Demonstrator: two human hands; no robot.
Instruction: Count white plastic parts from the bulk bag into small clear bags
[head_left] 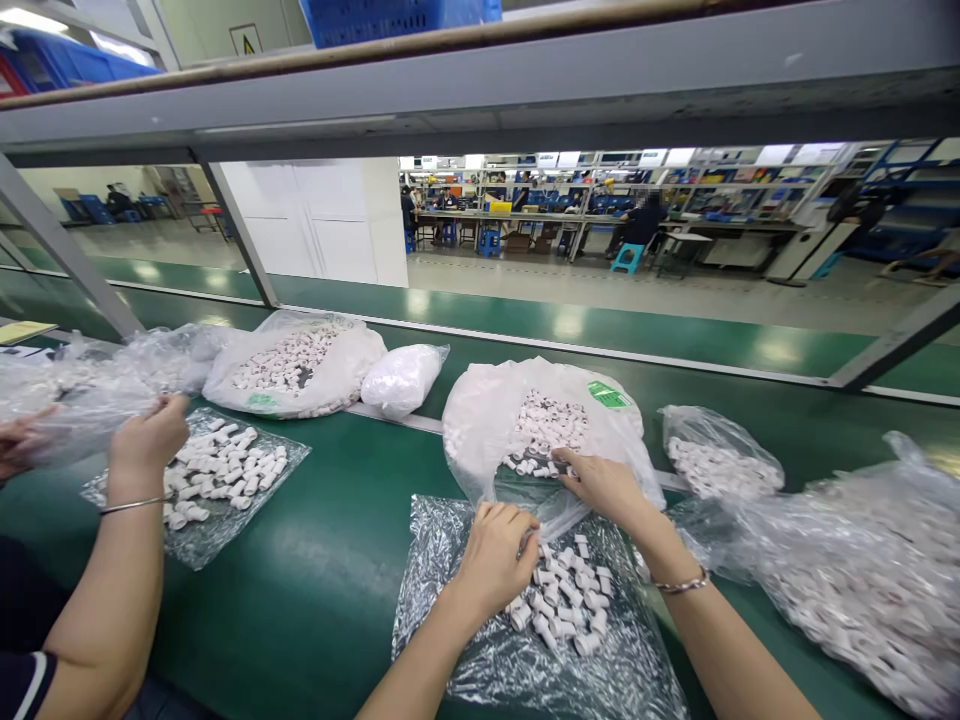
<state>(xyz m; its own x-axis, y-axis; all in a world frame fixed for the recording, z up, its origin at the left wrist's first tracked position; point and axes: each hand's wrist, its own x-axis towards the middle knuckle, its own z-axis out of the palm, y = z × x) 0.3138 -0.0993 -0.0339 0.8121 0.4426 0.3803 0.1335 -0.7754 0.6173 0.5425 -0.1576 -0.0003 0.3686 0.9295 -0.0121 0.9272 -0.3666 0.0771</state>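
A round translucent bag (480, 420) with a green label lies open in the middle, small white parts (551, 422) inside it. My right hand (604, 485) reaches over its near edge, fingertips at the parts in the opening; whether they pinch a part is too small to tell. My left hand (496, 555) has its fingers curled at the bag's near rim, just above a flat clear plastic sheet (480, 675). On this sheet lies a pile of white cylindrical fittings (566, 600), to the right of my left hand.
At the left, a co-worker's hands (150, 435) hold clear plastic above another sheet of fittings (225, 470). Bags of white parts (877, 580) fill the right side. Behind are a second round bag (300, 360) and a small white bag (403, 380). A shelf (480, 100) spans overhead.
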